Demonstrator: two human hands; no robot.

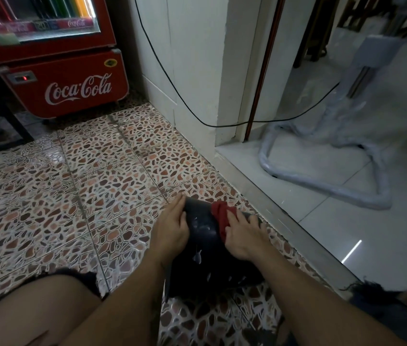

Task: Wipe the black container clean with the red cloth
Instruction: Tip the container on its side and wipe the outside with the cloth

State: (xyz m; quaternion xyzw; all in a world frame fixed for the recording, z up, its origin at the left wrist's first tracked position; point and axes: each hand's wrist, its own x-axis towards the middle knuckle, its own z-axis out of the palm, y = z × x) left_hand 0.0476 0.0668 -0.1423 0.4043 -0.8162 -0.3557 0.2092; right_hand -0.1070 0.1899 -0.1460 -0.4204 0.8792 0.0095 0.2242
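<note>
The black container (203,242) lies on its side on the tiled floor between my knees, its dark wall spotted with white splashes. My left hand (172,227) grips its far left edge. The red cloth (222,217) is bunched on the container's upper right side, and my right hand (243,237) presses on the cloth with fingers curled over it. My forearms hide the container's near end.
A red Coca-Cola cooler (72,81) stands at the far left. A white wall corner (197,71) with a black cable (172,88) rises ahead. A raised step (284,221) runs along the right, with a plastic-wrapped frame (334,171) on the white floor beyond.
</note>
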